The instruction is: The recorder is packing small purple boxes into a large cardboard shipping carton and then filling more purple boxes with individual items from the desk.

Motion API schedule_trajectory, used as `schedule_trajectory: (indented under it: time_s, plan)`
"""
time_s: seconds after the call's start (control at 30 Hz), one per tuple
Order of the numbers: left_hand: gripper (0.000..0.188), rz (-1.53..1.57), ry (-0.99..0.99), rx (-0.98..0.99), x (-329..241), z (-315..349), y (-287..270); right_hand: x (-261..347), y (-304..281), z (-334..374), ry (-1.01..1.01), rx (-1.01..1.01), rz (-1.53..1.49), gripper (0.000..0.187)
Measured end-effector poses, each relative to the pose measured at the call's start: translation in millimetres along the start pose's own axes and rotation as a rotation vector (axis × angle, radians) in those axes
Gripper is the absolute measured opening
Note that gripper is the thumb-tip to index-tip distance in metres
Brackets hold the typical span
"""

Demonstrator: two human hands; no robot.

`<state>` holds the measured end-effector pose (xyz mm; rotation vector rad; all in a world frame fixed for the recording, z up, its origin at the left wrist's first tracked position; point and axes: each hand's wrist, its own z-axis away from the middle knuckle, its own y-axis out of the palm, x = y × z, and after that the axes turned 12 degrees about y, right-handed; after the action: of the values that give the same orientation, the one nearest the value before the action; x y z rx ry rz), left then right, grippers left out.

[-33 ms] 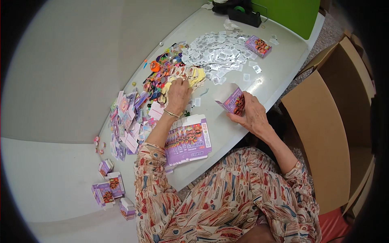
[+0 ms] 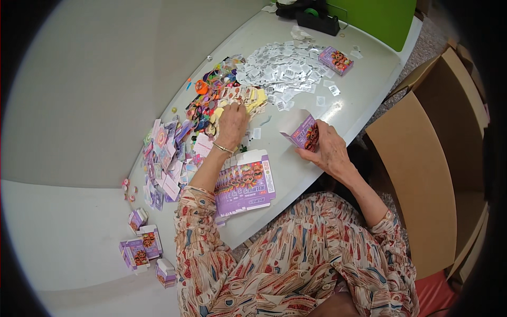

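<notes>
My right hand (image 2: 331,149) is wrapped round a small purple carton (image 2: 306,133) with its end flaps standing open, held at the table's near edge. My left hand (image 2: 233,122) reaches into the pile, its fingers curled and pressed together. Their tips are at the yellow and cream printed pieces (image 2: 248,96); anything between them is hidden. Beside these lies a heap of small colourful trinkets (image 2: 203,105). Below my left wrist, flat purple cartons (image 2: 245,185) lie overlapped in a stack.
Many small white printed slips (image 2: 285,66) spread behind the pieces. A closed purple carton (image 2: 336,61) and a black tape dispenser (image 2: 318,22) are farther back. Pastel cards (image 2: 166,158) lie at left, with several open cartons (image 2: 150,240) lower left. A large cardboard box (image 2: 422,174) stands right of the table.
</notes>
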<state>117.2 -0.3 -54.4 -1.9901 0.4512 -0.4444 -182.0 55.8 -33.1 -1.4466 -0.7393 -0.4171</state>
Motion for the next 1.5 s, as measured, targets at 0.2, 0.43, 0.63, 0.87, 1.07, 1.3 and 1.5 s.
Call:
schedule_trajectory:
  time_s: [0.2, 0.43, 0.63, 0.87, 1.07, 1.3, 1.5]
  plan:
    - [0.011, -0.167, 0.054, 0.17, 6, -2, -14, -1, -1, 3, 0.024, 0.042, 0.012, 0.08]
    - [0.004, -0.113, -0.082, -0.008, 16, 3, -21, -3, 2, 2, 0.0, 0.049, 0.064, 0.08]
    - [0.011, 0.67, -0.487, -0.057, 44, 15, -35, 0, 4, 3, -0.005, 0.048, 0.075, 0.077]
    - [0.011, 1.147, -0.7, -0.054, 21, 10, -46, -1, 6, 2, -0.064, 0.004, 0.116, 0.073]
    - [0.013, 1.109, -0.676, -0.004, 18, 10, -40, -2, 7, 2, -0.095, -0.013, 0.103, 0.068]
    - [0.014, 1.033, -0.705, -0.061, 16, 13, -39, 0, 8, 3, -0.102, -0.025, 0.104, 0.066]
    - [0.016, 1.089, -0.63, -0.182, -6, -4, -65, 2, 8, 3, -0.108, -0.02, 0.128, 0.064]
